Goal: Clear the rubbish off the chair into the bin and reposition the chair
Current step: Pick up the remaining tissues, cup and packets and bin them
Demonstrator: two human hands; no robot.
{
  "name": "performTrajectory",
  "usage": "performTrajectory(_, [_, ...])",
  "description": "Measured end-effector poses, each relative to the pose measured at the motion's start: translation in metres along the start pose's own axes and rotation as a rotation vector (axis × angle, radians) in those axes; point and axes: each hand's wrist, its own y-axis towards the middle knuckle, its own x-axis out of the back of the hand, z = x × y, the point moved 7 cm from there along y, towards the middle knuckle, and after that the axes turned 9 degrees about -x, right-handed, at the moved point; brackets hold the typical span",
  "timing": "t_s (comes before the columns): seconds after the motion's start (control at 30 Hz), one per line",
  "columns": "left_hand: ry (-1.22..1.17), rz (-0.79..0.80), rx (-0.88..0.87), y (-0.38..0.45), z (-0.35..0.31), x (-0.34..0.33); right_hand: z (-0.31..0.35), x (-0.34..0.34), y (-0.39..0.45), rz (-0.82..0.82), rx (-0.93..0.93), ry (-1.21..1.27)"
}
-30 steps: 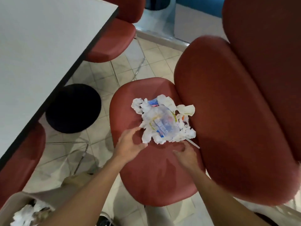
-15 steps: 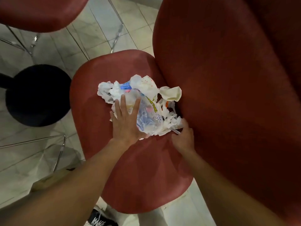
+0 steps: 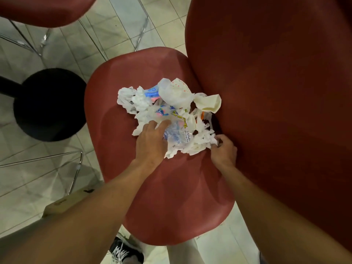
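Rubbish pile (image 3: pixel 169 119) sits on chair seat (image 3: pixel 171 197), under and between both sets of fingers. Left hand (image 3: pixel 151 143) curls into the wrapper; right hand (image 3: pixel 224 149) seems to pinch tissue at the edge. Risk: loose scraps beyond the fingers drop on lift.

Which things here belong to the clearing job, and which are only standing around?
For the job:
rubbish pile
chair seat
left hand, gripping it
right hand, pinching tissue

Standing around:
black table base
other chair
cardboard box
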Motion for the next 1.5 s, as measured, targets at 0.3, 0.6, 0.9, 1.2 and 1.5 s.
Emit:
performTrajectory(0.3, [-0.074,-0.038,-0.003,-0.031,-0.012,0.036,0.014,0.027,-0.047,-0.125,0.119,-0.055])
performTrajectory(0.6, [-0.103,-0.103,0.081,-0.096,-0.003,0.093,0.04,0.048,-0.12,-0.073,0.227,0.017])
performTrajectory(0.9, [-0.145,-0.181,0.2,-0.173,0.03,0.143,0.076,0.032,-0.212,0.032,0.358,0.04])
performTrajectory(1.2, [-0.272,-0.296,0.377,-0.279,0.099,0.204,0.094,-0.011,-0.326,0.139,0.465,-0.049])
performTrajectory(1.5, [-0.378,-0.404,0.54,-0.387,0.169,0.234,0.099,-0.078,-0.43,0.214,0.611,-0.082])
